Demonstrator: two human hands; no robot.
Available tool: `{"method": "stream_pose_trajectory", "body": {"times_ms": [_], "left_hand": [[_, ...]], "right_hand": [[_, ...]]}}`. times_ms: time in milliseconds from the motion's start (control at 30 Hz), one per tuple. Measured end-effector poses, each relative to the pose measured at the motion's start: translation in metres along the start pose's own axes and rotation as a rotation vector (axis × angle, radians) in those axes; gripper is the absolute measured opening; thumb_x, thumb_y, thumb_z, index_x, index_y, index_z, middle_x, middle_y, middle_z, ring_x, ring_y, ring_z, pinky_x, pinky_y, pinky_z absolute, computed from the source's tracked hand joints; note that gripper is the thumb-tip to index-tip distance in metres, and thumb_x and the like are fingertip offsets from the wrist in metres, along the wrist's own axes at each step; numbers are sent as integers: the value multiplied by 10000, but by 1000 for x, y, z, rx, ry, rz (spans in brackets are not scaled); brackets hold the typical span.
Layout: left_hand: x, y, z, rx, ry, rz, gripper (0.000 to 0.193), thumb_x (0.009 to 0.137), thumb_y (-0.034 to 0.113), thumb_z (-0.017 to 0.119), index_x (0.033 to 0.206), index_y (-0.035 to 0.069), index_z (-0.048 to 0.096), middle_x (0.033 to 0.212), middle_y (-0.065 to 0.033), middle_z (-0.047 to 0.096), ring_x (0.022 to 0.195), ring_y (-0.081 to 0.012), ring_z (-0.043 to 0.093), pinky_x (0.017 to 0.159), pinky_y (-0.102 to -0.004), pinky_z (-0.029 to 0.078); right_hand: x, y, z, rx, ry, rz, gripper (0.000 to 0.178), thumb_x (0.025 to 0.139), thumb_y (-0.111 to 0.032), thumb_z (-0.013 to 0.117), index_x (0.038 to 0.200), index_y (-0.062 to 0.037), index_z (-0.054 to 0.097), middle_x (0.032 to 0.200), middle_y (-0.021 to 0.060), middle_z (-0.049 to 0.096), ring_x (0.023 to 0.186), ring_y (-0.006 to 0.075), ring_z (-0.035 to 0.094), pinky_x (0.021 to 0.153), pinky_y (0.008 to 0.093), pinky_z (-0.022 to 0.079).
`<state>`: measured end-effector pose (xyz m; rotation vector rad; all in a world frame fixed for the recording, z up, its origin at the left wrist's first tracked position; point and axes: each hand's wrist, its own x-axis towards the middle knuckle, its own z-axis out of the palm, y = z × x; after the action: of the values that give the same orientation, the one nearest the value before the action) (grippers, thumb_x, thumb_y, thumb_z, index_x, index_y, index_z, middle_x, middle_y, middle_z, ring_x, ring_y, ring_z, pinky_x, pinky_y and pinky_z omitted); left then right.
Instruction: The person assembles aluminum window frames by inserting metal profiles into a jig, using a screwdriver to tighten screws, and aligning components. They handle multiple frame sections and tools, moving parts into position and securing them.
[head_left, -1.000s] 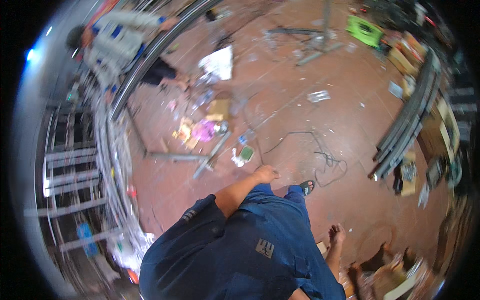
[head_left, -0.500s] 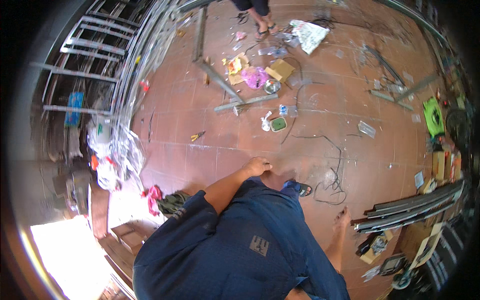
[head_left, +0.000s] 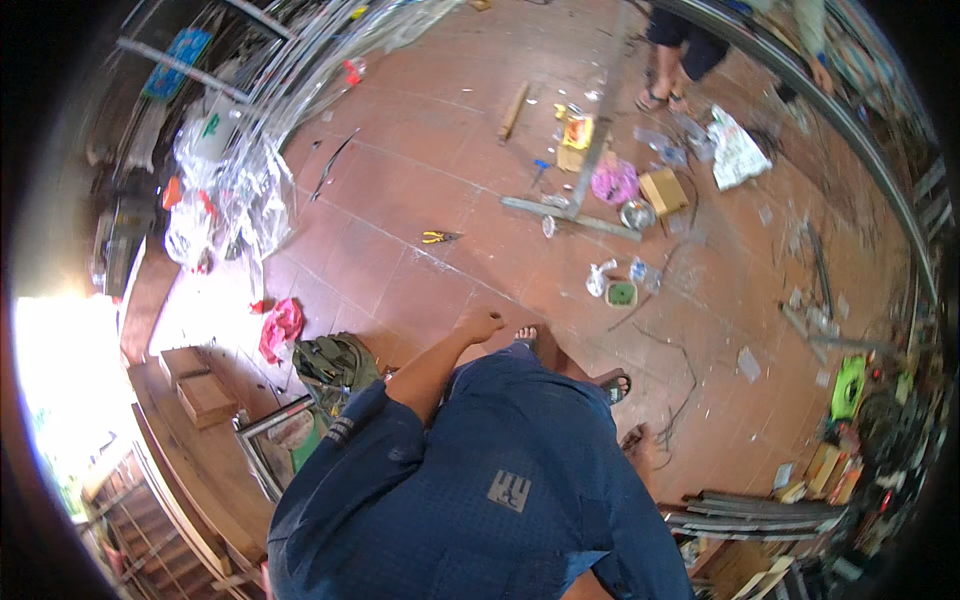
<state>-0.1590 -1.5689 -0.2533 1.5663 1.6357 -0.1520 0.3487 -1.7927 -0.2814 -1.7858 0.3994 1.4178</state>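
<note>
My left hand (head_left: 482, 323) hangs in front of my body with its fingers curled. A small dark spot shows at its fingertips; whether it is a thing held, I cannot make out. Lower on the right, my right hand (head_left: 636, 440) hangs beside my leg, its fingers loosely apart and nothing seen in them. Both hands are above the tiled floor (head_left: 400, 290) and touch nothing on it. Yellow-handled pliers (head_left: 438, 237) lie on the tiles beyond my left hand. A green-topped tub (head_left: 621, 293) stands farther off, beside a small white bag (head_left: 598, 279).
Metal bars (head_left: 570, 216) cross the floor ahead, near a pink bag (head_left: 614, 182) and a cardboard box (head_left: 663, 191). Another person (head_left: 685, 50) stands at the far right by a long metal frame (head_left: 850, 120). Dark profiles (head_left: 755, 515) lie at right; a green bag (head_left: 335, 362) at left.
My view has turned left, so the floor items appear farther right. My feet have shifted in a step. The other person now shows more fully, with a hand near the long frame.
</note>
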Motion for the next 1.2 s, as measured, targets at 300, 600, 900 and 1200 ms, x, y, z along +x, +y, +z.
{"method": "stream_pose_trajectory", "body": {"times_ms": [300,600,900,1200], "left_hand": [[-45,-164,-92,-422,441,-505,410,911,418,670,1087,64,777,1011,-156,771,863,-283,757,822,-419,590],[-101,-156,-38,-894,372,-894,472,925,466,678,1186,82,763,1171,-215,735,1142,-381,688,1002,-461,526],[-119,-120,-67,-1200,844,-994,433,924,410,685,1169,61,763,1135,-202,749,1084,-354,710,974,-432,538],[-166,-246,37,-1525,1243,-1317,384,901,380,718,1092,55,790,1046,-192,766,973,-335,742,887,-436,565]], "right_hand": [[-36,-46,232,-770,-371,32,283,998,-366,630,904,-99,629,676,-5,538,530,136,509,479,298,386],[-7,-147,508,-1515,-705,-147,266,1005,-369,633,941,-110,630,684,-31,539,543,115,498,502,287,417],[-62,-78,787,-2105,-941,-114,330,1006,-430,630,1131,-125,628,877,14,711,672,123,663,557,285,476],[-155,146,902,-2265,-1090,-253,367,1009,-421,628,1177,-95,623,934,77,711,697,146,664,579,307,507]]}}
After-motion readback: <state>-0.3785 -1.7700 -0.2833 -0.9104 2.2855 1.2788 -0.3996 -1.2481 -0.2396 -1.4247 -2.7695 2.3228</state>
